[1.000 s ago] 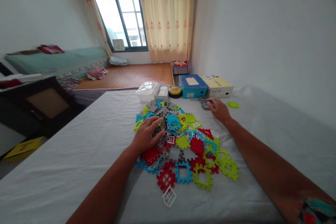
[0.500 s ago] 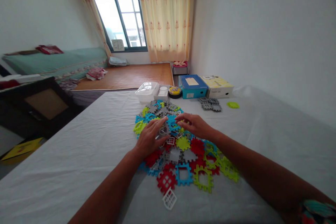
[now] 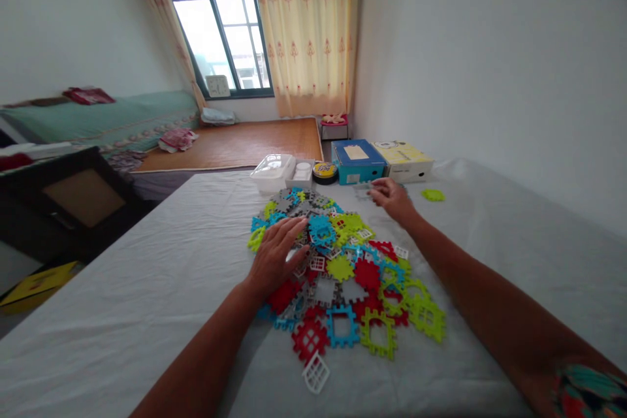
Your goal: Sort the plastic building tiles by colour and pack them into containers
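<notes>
A heap of interlocking plastic building pieces in red, blue, green and grey (image 3: 341, 268) lies on the cloth. My left hand (image 3: 278, 251) rests on the heap's left side, fingers stretched out and thumb apart, gripping nothing visible. Beyond the heap, my right hand (image 3: 394, 199) pinches a pale grey building piece (image 3: 362, 191) between thumb and fingers. Behind that hand, the group of dark grey pieces is mostly hidden. A single lime-green piece (image 3: 433, 195) lies to its right. Nearest me is a small white lattice piece (image 3: 316, 373).
Along the far table edge stand a clear plastic box (image 3: 273, 172), a small white box (image 3: 300, 176), a round yellow-and-black tin (image 3: 325, 172), a blue box (image 3: 357, 161) and a yellow-and-white box (image 3: 403, 160). White cloth (image 3: 161, 274) covers the table. A wall rises on the right.
My right hand has moved away from the heap, up and to the right, with a grey building piece in its fingers. My left hand has stayed almost where it was.
</notes>
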### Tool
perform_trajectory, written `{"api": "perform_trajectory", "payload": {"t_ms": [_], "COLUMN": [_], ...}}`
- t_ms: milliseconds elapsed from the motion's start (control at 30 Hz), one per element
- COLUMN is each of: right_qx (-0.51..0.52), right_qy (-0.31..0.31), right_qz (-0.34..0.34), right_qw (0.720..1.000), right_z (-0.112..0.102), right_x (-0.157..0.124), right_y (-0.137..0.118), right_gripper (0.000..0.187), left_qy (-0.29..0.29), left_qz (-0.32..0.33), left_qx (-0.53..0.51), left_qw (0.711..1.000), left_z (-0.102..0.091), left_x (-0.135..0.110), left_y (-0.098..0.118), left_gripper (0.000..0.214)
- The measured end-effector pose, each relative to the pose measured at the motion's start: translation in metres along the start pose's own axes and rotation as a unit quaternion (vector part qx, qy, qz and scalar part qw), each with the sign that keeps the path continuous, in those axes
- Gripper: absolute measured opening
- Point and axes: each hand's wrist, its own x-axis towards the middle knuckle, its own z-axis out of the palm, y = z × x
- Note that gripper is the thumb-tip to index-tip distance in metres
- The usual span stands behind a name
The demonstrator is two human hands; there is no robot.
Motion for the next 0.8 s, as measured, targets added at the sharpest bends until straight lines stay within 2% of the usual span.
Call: {"api": "perform_trajectory", "payload": {"t_ms": [67, 100, 200, 267, 333, 467, 533, 633, 733, 800], "right_qx": [-0.041, -0.064, -0.131, -0.156, -0.211, -0.372, -0.365, -0.278, -0.201, -0.196], "right_qy": [0.11, 0.143, 0.175, 0.164, 0.15, 0.147, 0.096, -0.074, -0.219, -0.263], "right_qz": [0.059, 0.082, 0.135, 0.156, 0.138, 0.009, -0.032, -0.075, -0.121, -0.142], "right_qw": [0.991, 0.984, 0.966, 0.961, 0.956, 0.917, 0.925, 0.955, 0.947, 0.934], "right_z": [-0.034, -0.049, -0.078, -0.085, -0.086, -0.071, -0.054, -0.017, 0.02, 0.037], "right_x": [0.019, 0.024, 0.028, 0.024, 0.021, 0.018, 0.015, 0.003, -0.018, -0.032], "right_y": [0.036, 0.051, 0.085, 0.094, 0.094, 0.076, 0.058, 0.025, -0.006, -0.021], "right_gripper": [0.036, 0.036, 0.033, 0.03, 0.028, 0.032, 0.03, 0.026, 0.031, 0.037], "left_qy": [0.019, 0.027, 0.025, 0.003, -0.025, -0.09, -0.129, -0.163, -0.158, -0.144], "left_qz": [-0.008, -0.01, -0.009, -0.004, 0.006, 0.028, 0.036, 0.027, 0.007, -0.004], "left_qx": [0.003, 0.003, -0.001, -0.005, -0.006, 0.003, 0.006, 0.003, 0.005, 0.012], "left_qw": [1.0, 1.0, 1.0, 1.0, 1.0, 0.996, 0.991, 0.986, 0.987, 0.99], "left_z": [0.001, 0.001, 0.004, 0.005, 0.005, 0.005, 0.004, 0.003, 0.001, -0.001], "left_x": [0.0, -0.001, -0.001, -0.001, 0.0, 0.002, 0.003, 0.003, 0.003, 0.003], "left_y": [-0.008, -0.011, -0.012, -0.008, -0.002, 0.007, 0.009, 0.009, 0.006, 0.004], "left_gripper": [0.049, 0.046, 0.038, 0.036, 0.036, 0.041, 0.043, 0.044, 0.038, 0.033]}}
